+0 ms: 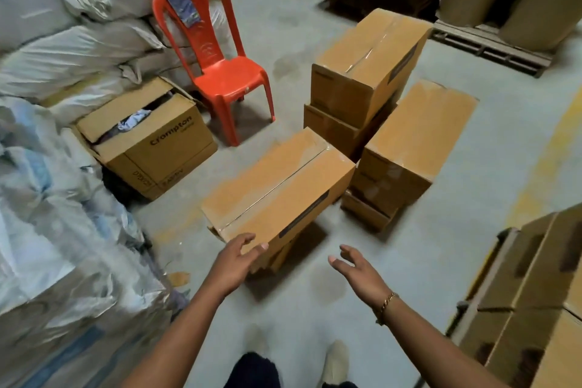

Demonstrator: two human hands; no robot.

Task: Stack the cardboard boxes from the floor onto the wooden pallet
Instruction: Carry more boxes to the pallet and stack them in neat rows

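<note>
Head view: the nearest cardboard box (280,186), a long smooth brown carton with glossy tape down its top seam, rests on a half-hidden carton on the grey concrete floor (425,246), its long axis running from near left to far right toward more stacked boxes (362,73). The left hand (236,258) reaches forward, relaxed fingers touching the box's near end, thumb above its top edge (no firm clasp), while the right hand (356,268), a gold chain bracelet (385,302) at its wrist, hovers spread and empty just right of that end.

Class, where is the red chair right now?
In the head view, the red chair stands upper left of centre, in front of the white sacks, just right of the open Crompton box.
</note>
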